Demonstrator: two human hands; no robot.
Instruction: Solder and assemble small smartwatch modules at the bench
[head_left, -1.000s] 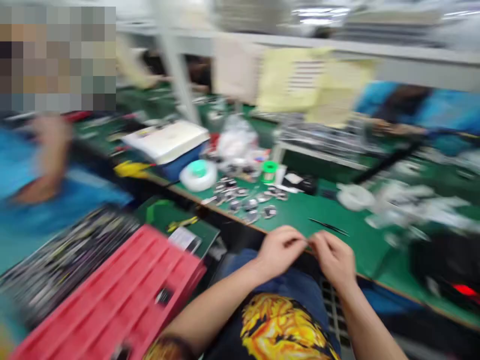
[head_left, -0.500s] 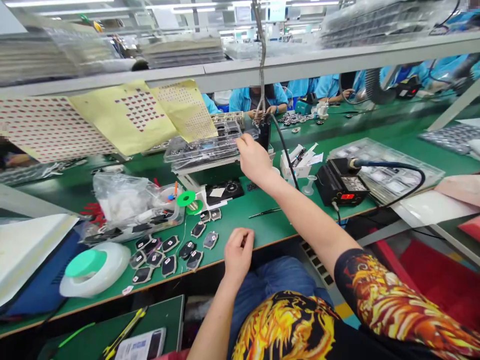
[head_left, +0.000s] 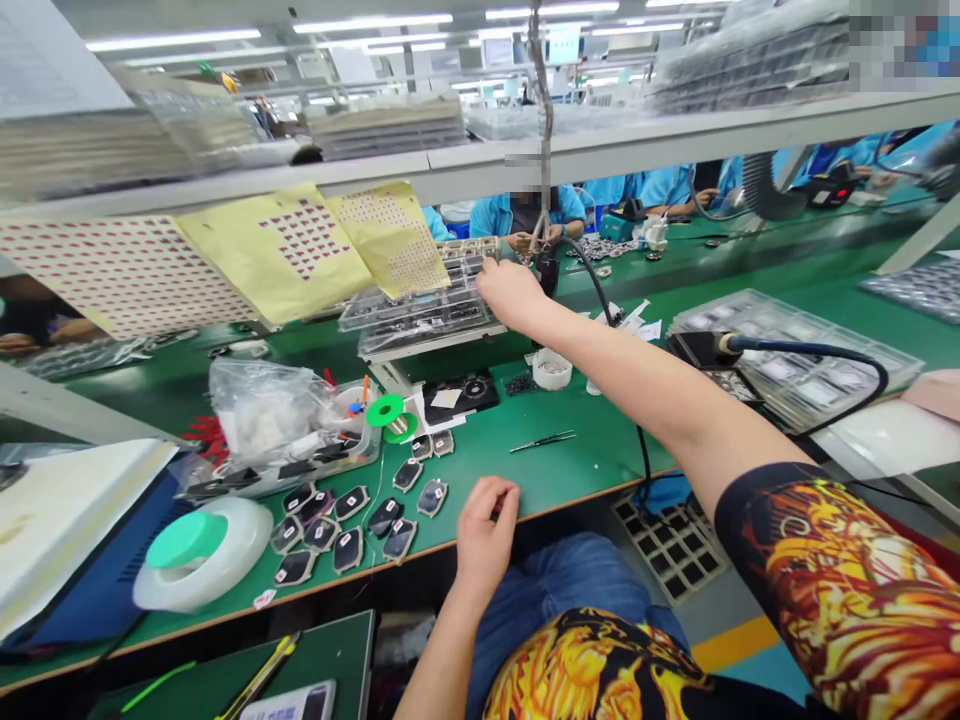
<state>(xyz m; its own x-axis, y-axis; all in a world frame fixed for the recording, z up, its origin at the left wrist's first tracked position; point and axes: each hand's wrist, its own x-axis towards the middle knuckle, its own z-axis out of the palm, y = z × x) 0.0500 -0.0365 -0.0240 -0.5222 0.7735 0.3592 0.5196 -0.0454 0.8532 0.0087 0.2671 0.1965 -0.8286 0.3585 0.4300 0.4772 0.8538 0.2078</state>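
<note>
My right hand point(head_left: 514, 292) is stretched forward to the right end of stacked clear plastic trays point(head_left: 420, 308), which stand on a small white rack. Its fingers are pinched together at the tray edge; whatever is between them is hidden. Near the bench's front edge, my left hand point(head_left: 486, 525) is curled closed, with nothing seen in it. To its left lie several watch-like cases point(head_left: 348, 550) with dark faces and small white labels. Tweezers point(head_left: 542, 441) lie on the green bench top beyond my left hand.
A solder spool point(head_left: 392, 418) and a bagged parts bin point(head_left: 292, 425) stand left. Under my right forearm are a white round tub point(head_left: 552, 369) and a black cable point(head_left: 643, 465). A black soldering station point(head_left: 703, 350) is partly covered. Co-workers in blue sit across the bench.
My right hand has moved slightly farther toward the trays and now meets their right end. The view has shifted a little, uncovering the white tub. My left hand stays curled near the edge.
</note>
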